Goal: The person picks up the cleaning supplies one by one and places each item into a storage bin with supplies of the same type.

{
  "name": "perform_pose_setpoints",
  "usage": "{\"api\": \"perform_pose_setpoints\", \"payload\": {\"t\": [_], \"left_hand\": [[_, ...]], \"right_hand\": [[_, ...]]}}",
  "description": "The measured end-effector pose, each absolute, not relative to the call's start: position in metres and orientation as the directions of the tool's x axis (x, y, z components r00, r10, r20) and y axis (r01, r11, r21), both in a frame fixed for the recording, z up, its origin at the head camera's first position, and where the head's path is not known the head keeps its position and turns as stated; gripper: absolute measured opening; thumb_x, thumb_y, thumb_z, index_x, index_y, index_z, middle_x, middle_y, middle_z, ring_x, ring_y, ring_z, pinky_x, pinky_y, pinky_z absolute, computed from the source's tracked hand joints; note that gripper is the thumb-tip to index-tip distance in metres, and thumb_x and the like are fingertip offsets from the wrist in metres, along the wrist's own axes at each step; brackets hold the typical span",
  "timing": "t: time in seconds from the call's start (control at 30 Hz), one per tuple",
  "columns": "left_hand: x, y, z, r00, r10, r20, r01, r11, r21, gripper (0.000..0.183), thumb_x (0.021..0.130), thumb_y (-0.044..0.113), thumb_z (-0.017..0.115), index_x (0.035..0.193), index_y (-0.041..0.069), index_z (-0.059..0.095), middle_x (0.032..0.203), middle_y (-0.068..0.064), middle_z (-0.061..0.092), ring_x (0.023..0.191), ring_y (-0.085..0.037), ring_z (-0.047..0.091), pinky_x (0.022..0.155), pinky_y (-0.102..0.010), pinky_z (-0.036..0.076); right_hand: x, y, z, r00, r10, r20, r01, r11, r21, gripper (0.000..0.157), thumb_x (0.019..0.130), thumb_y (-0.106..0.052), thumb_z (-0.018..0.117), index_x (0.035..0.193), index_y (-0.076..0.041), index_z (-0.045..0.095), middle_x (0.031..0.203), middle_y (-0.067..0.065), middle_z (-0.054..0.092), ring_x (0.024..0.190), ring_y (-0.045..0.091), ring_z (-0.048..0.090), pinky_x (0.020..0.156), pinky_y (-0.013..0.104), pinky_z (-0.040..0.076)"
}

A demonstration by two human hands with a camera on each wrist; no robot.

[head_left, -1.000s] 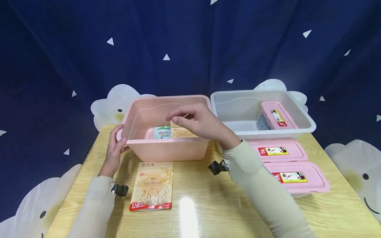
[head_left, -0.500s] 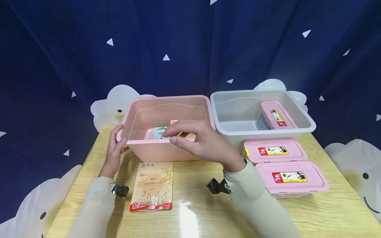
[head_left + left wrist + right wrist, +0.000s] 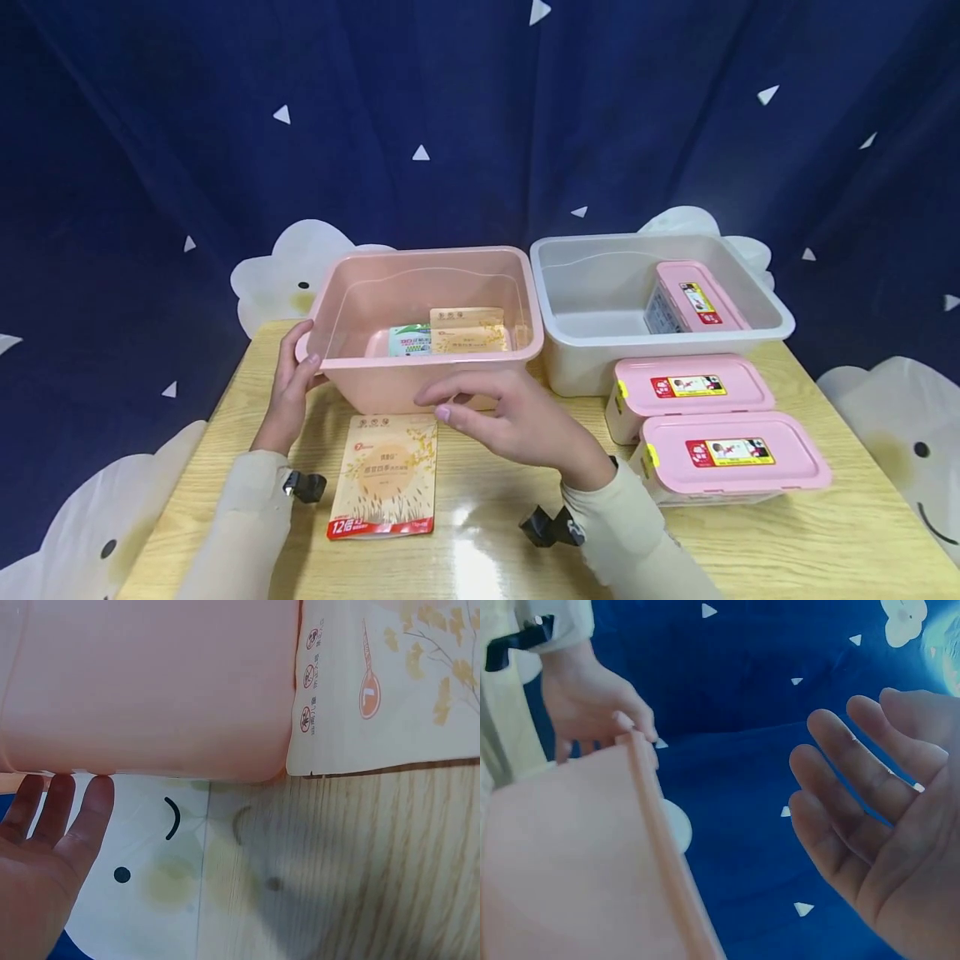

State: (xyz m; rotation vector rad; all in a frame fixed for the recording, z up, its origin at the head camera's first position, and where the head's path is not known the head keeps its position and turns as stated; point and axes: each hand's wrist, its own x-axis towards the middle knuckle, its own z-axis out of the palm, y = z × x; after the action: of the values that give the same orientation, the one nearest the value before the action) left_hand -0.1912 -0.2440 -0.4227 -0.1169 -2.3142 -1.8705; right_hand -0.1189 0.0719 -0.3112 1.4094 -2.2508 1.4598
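My left hand [image 3: 287, 386] grips the left front corner of a pink plastic bin [image 3: 420, 385], thumb at the rim; in the left wrist view its fingers [image 3: 96, 806] lie along the bin's side. Inside the bin are a beige printed pouch [image 3: 468, 332] and a green-and-white packet [image 3: 409, 340]. Before the bin's front wall hangs my right hand [image 3: 517, 421], fingers loosely bent and holding nothing. The right wrist view shows its palm [image 3: 907, 892] bare. A second beige pouch [image 3: 384, 475] with a red bottom band lies flat on the table in front of the bin.
Right beside the pink bin stands a grey-white bin [image 3: 577, 363] with a pink-lidded box [image 3: 701, 293] inside. Two more pink-lidded boxes, a rear one [image 3: 742, 385] and a front one [image 3: 791, 454], sit before it on the wooden table [image 3: 525, 567]. A dark blue curtain [image 3: 480, 100] hangs behind.
My right hand has come up out of the pink bin and back toward me over its front rim, uncovering the pouch inside. The left hand stays at the corner.
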Motion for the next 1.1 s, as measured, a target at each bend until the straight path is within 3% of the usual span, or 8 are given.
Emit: {"api": "perform_pose_setpoints", "payload": {"t": [0.13,0.4,0.67,0.83,1.1], "left_hand": [[-0.190,-0.244,-0.422,-0.984,-0.036,0.176,0.164,0.228,0.960,0.049,0.094,0.029,0.034,0.141,0.035,0.021,0.147,0.007,0.022,0.114,-0.007,0.043,0.086,-0.028,0.042],[-0.189,-0.244,-0.423,-0.985,-0.045,0.167,0.152,0.236,0.960,0.050,0.094,0.029,0.034,0.141,0.036,0.021,0.147,0.007,0.022,0.115,-0.008,0.042,0.087,-0.030,0.041],[-0.190,-0.244,-0.423,-0.987,-0.026,0.159,0.149,0.230,0.962,0.050,0.094,0.031,0.033,0.142,0.037,0.019,0.149,0.006,0.019,0.126,-0.022,0.034,0.090,-0.038,0.038],[-0.188,-0.244,-0.421,-0.986,-0.028,0.163,0.153,0.226,0.962,0.050,0.094,0.031,0.033,0.142,0.037,0.019,0.148,0.005,0.020,0.122,-0.015,0.036,0.088,-0.032,0.040],[-0.185,-0.241,-0.415,-0.986,-0.015,0.166,0.158,0.223,0.962,0.050,0.095,0.028,0.033,0.143,0.034,0.019,0.148,0.004,0.021,0.115,-0.007,0.040,0.088,-0.033,0.039]], "right_hand": [[-0.117,0.071,-0.325,-0.570,-0.666,0.481,-0.728,0.138,-0.672,0.019,0.091,-0.017,0.054,0.106,-0.013,0.065,0.102,-0.002,0.068,0.092,0.003,0.061,0.079,0.022,0.051],[-0.119,0.081,-0.352,-0.553,-0.762,0.336,-0.736,0.259,-0.625,0.022,0.092,-0.026,0.054,0.111,-0.020,0.063,0.107,-0.007,0.065,0.101,0.003,0.059,0.088,0.022,0.047],[-0.116,0.084,-0.365,-0.581,-0.796,0.172,-0.675,0.352,-0.648,0.025,0.091,-0.028,0.054,0.114,-0.020,0.061,0.111,-0.005,0.065,0.103,0.002,0.058,0.089,0.024,0.047],[-0.116,0.085,-0.367,-0.598,-0.791,0.131,-0.652,0.384,-0.654,0.026,0.091,-0.026,0.055,0.115,-0.021,0.060,0.111,-0.007,0.065,0.104,0.003,0.058,0.089,0.027,0.048],[-0.121,0.086,-0.372,-0.620,-0.780,0.084,-0.610,0.412,-0.677,0.029,0.091,-0.031,0.053,0.119,-0.022,0.058,0.113,-0.007,0.064,0.103,0.005,0.059,0.086,0.029,0.049]]}}
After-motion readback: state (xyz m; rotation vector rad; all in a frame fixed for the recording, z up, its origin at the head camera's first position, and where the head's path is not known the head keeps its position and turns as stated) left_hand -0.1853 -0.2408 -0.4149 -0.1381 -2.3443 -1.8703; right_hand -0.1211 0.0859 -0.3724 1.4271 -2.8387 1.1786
